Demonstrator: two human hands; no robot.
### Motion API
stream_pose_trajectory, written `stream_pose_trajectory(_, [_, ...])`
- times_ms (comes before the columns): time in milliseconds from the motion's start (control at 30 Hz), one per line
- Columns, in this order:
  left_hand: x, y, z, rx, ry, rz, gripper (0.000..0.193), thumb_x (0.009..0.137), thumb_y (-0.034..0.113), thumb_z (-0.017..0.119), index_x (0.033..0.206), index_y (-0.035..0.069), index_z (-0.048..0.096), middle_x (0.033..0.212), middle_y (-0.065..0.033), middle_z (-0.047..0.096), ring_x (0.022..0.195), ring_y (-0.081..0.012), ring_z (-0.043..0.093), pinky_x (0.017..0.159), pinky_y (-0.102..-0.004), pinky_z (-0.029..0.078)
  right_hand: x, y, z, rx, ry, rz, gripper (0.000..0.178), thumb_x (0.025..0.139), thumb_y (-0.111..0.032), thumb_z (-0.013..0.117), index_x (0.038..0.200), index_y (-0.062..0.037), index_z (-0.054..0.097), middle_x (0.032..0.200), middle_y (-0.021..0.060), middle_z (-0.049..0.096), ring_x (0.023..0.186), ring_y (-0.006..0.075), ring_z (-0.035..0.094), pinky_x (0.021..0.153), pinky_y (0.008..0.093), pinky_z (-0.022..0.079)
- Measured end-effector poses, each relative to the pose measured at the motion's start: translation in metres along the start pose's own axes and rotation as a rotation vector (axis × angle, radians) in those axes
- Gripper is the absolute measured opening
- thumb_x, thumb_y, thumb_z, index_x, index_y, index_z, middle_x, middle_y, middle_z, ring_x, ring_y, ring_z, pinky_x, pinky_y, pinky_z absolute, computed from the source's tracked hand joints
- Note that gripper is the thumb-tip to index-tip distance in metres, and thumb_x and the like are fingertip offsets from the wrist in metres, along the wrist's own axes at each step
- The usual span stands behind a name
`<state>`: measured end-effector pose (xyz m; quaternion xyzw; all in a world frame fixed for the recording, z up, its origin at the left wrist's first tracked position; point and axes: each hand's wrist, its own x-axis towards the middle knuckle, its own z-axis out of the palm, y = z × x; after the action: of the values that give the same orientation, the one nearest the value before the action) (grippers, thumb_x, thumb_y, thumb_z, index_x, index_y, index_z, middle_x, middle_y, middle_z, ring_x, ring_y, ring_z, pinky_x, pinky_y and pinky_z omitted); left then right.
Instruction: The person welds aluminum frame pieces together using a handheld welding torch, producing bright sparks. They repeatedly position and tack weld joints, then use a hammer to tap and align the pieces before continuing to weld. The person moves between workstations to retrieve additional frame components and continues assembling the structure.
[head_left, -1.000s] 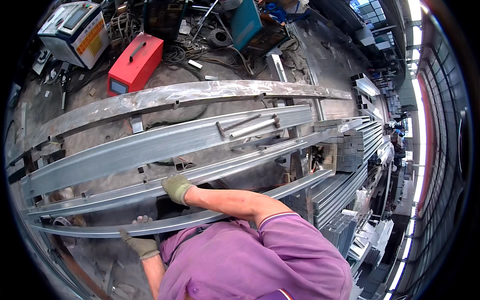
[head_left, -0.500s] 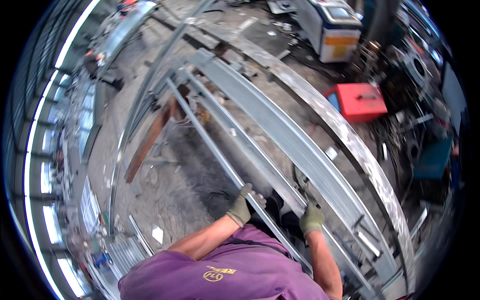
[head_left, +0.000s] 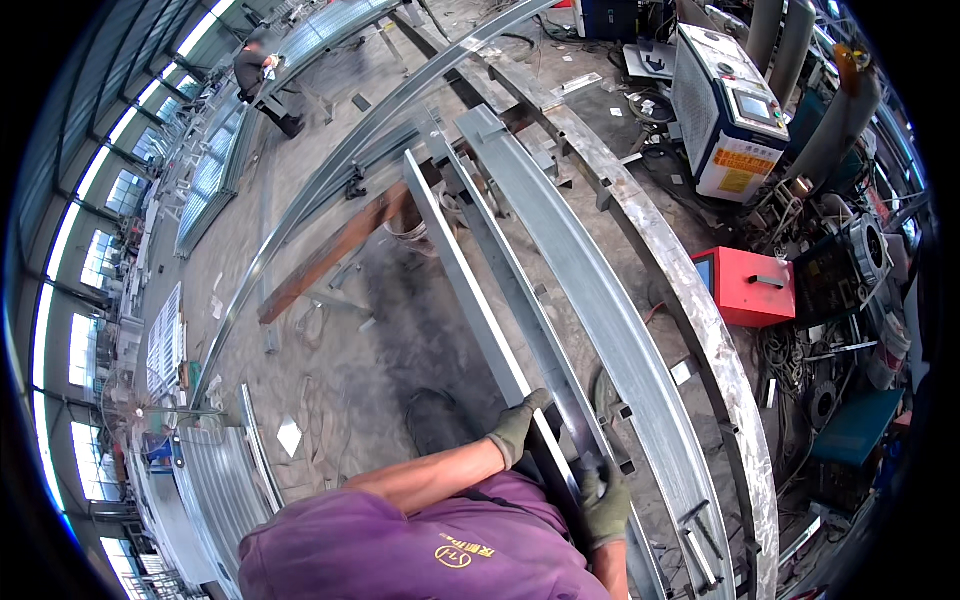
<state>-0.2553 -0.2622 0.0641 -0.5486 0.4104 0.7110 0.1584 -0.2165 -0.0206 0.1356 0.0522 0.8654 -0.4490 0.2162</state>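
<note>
My left hand (head_left: 518,430), in a grey-green work glove, is closed round the edge of a long grey metal channel (head_left: 462,280) running up and away from my body. Its broad pale side faces left. Close to the right is my right hand (head_left: 606,505), gloved too, with its fingers curled at the metal; I cannot tell whether they grip the same channel or the one beside it. That second metal channel (head_left: 535,315) lies parallel on the right. Past it a wider galvanized channel (head_left: 595,270) carries small dark bars and a short light piece near its lower end.
A curved steel beam (head_left: 690,300) runs along the right. Beyond it stand a red box (head_left: 745,287) with a handle and a white machine cabinet (head_left: 725,110) among cables. A rusty beam (head_left: 335,250) lies left. Far left, another person (head_left: 262,80) stands beside stacked metal sheets (head_left: 215,185).
The channel in my left hand has turned, showing a broad side instead of a narrow edge. My right hand has come down and closer to my left. The whole view has shifted too.
</note>
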Motion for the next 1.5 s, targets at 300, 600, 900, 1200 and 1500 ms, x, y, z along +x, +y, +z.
stream_pose_trajectory(300, [-0.014,0.006,-0.021,0.415,0.109,0.044,0.083,0.092,0.067,0.083,0.125,-0.009,0.070,0.114,-0.0168,0.076,0.105,-0.0283,0.072,0.078,-0.0450,0.058,-0.001,0.062,0.017,-0.418,-0.053,-0.041,0.051,0.105,-0.056,0.061,0.097,-0.0078,0.077,0.084,0.0212,0.077,0.081,0.0479,0.074,0.072,0.0595,0.056])
stream_pose_trajectory(600, [-0.027,0.023,0.001,0.742,-0.053,-0.023,0.061,0.099,0.052,0.082,0.075,-0.002,0.068,0.062,-0.0137,0.067,0.044,-0.0265,0.064,0.039,-0.0428,0.051,-0.013,0.099,0.011,0.029,-0.206,0.031,0.057,0.104,-0.046,0.072,0.134,0.0021,0.073,0.105,0.0248,0.081,0.102,0.0373,0.079,0.088,0.0456,0.060])
stream_pose_trajectory(900, [0.022,-0.001,0.023,0.616,-0.143,-0.198,0.039,0.099,0.041,0.078,0.090,0.005,0.068,0.060,-0.0127,0.062,0.040,-0.0284,0.057,0.038,-0.0472,0.045,-0.010,0.126,-0.001,-0.362,-0.415,-0.161,0.106,0.084,-0.032,0.095,0.167,0.0027,0.041,0.140,0.0284,0.070,0.127,0.0367,0.071,0.106,0.0400,0.059])
stream_pose_trajectory(1200, [0.052,0.004,0.026,0.731,-0.259,-0.220,0.046,0.099,0.052,0.078,0.108,0.008,0.070,0.071,-0.0119,0.064,0.047,-0.0271,0.059,0.044,-0.0465,0.050,0.003,0.110,0.030,-0.524,-0.415,0.163,0.061,0.086,-0.020,0.069,0.146,-0.0142,0.065,0.116,0.0302,0.076,0.111,0.0529,0.072,0.099,0.0599,0.057])
stream_pose_trajectory(1500, [0.066,-0.028,-0.005,0.672,-0.161,-0.265,0.041,0.093,0.050,0.080,0.083,0.014,0.062,0.062,-0.0073,0.056,0.053,-0.0295,0.057,0.055,-0.0521,0.053,-0.081,0.135,0.030,-0.589,0.002,0.285,0.033,0.094,-0.017,0.064,0.125,-0.0111,0.074,0.120,0.0162,0.075,0.117,0.0370,0.071,0.103,0.0507,0.052])
